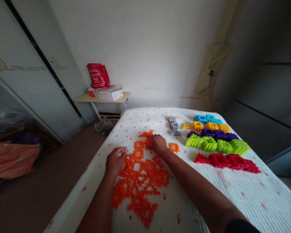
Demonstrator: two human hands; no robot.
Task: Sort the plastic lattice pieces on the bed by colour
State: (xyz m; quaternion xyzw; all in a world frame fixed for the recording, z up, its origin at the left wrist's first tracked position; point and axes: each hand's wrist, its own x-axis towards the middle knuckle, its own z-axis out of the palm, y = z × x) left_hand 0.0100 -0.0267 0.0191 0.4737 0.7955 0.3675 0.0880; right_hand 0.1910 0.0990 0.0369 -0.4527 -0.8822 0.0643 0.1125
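Note:
A loose heap of flat orange interlocking building pieces (142, 174) spreads over the bed cover in front of me. My left hand (115, 160) hovers at the heap's left edge, thumb and forefinger apart, with nothing visible between them. Beyond the heap, my right hand (158, 144) has its fingers closed on an orange building piece (147, 142); the fingertips are partly hidden. Two square orange pieces with openwork middles, one farther (139, 144) and one nearer (138, 154), lie between the hands. To the right of my right hand, a single orange square (174, 147) lies flat.
Stacked pieces stand in rows by colour at the right: grey (174, 126), blue (207, 118), yellow (212, 126), purple (218, 134), green (217, 144) and red (228, 161). Beyond the bed (145, 113), a small table (83, 98) holds a red bag (98, 76) and a white box (111, 94).

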